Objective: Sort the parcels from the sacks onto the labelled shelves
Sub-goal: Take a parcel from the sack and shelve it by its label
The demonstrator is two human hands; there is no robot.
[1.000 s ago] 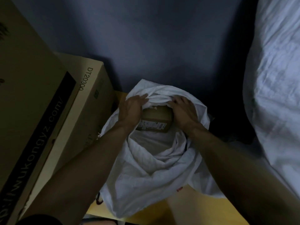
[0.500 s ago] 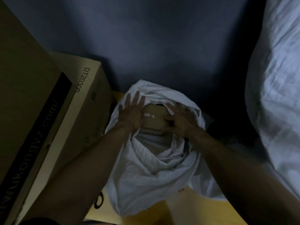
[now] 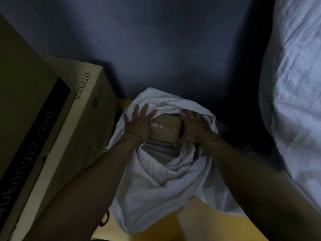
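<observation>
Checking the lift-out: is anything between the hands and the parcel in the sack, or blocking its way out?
Nothing between them: on the parcel, the left hand presses at the left end, the right hand grips the right end. The sack has its rim bunched at the far edge and may snag. No shelves in view.

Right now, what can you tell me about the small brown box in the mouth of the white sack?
The cardboard parcel is small and brown, with pale tape and white label scraps on top. It lies in the open mouth of the white sack, its underside hidden. The left hand presses flat against its left end; the right hand curls round its right end.
</observation>
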